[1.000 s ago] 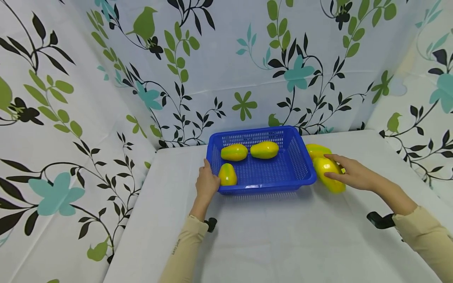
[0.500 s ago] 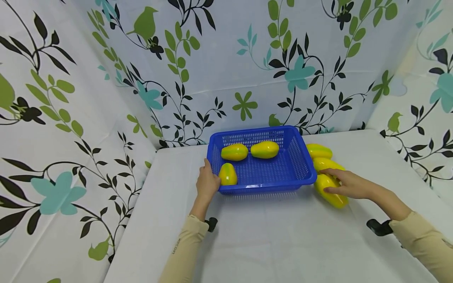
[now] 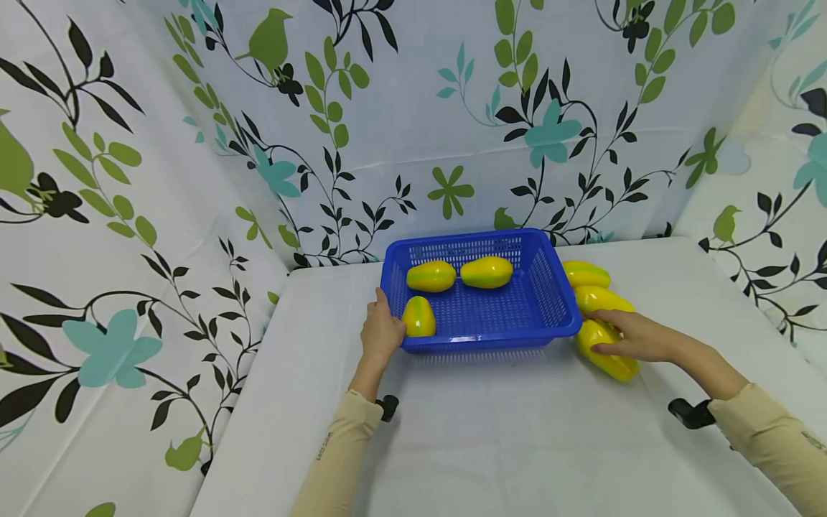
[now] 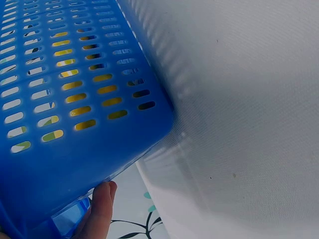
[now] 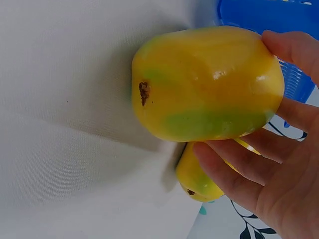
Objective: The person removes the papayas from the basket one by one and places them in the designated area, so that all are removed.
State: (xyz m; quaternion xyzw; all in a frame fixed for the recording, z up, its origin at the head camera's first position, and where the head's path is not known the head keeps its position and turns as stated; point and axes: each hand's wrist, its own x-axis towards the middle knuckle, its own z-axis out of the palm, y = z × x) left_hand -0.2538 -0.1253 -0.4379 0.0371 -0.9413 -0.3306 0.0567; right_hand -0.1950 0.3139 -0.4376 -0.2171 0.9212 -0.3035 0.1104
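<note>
A blue plastic basket (image 3: 491, 339) stands on the table with three yellow-green papayas inside: one papaya (image 3: 431, 276) at back left, another papaya (image 3: 487, 272) beside it, and a third papaya (image 3: 418, 317) at front left. My left hand (image 3: 381, 330) grips the basket's left rim; its fingers (image 4: 102, 209) show at the rim in the left wrist view. Right of the basket lie three more papayas in a row. My right hand (image 3: 636, 337) holds the nearest papaya (image 5: 209, 84), thumb on one side and fingers on the other. Behind it are a middle papaya (image 3: 602, 299) and a far papaya (image 3: 585, 274).
A white cloth covers the table (image 3: 504, 431). Patterned curtains (image 3: 413, 129) with leaves, birds and flowers hang behind and at both sides. The basket stands near the table's back edge.
The right hand has brought the nearest papaya a little toward the front, so the middle papaya now shows more behind it. The left hand and basket stay in place.
</note>
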